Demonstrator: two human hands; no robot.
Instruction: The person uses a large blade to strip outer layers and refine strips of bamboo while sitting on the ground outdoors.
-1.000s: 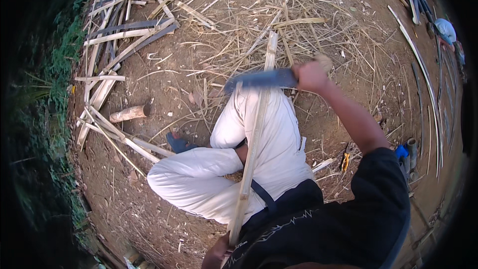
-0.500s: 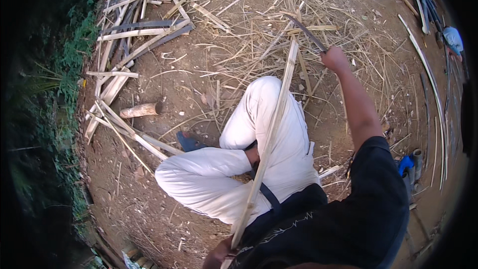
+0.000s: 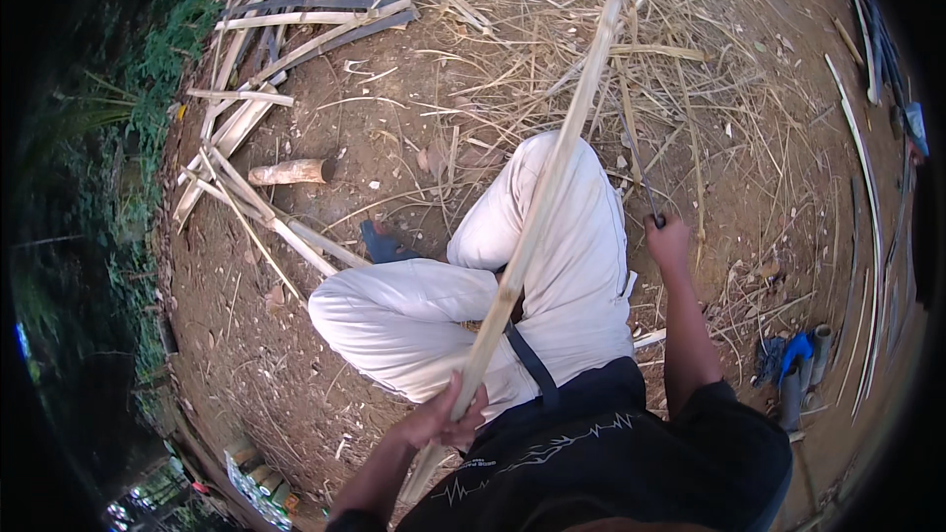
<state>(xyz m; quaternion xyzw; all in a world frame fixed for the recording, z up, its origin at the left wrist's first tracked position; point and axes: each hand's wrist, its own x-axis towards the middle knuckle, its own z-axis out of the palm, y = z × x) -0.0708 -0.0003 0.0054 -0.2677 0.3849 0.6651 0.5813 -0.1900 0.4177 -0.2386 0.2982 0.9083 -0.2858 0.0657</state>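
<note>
A long, pale bamboo strip slants across my lap, from beside my waist up past my right knee. My left hand is closed around its lower part, and a short tail of the strip sticks out below the fist. Out to the right of my right thigh, my right hand grips the dark handle of a long knife. The thin blade points away from me over the ground, apart from the strip.
Thin shavings lie in a heap ahead. Split bamboo pieces are piled at the far left, near a short log. Long strips and a blue item beside tubes lie at the right. Another person's hand shows at the far right.
My right hand has drawn the knife back toward me, off the strip's far end. My left hand has come forward with the strip, which now reaches farther out.
</note>
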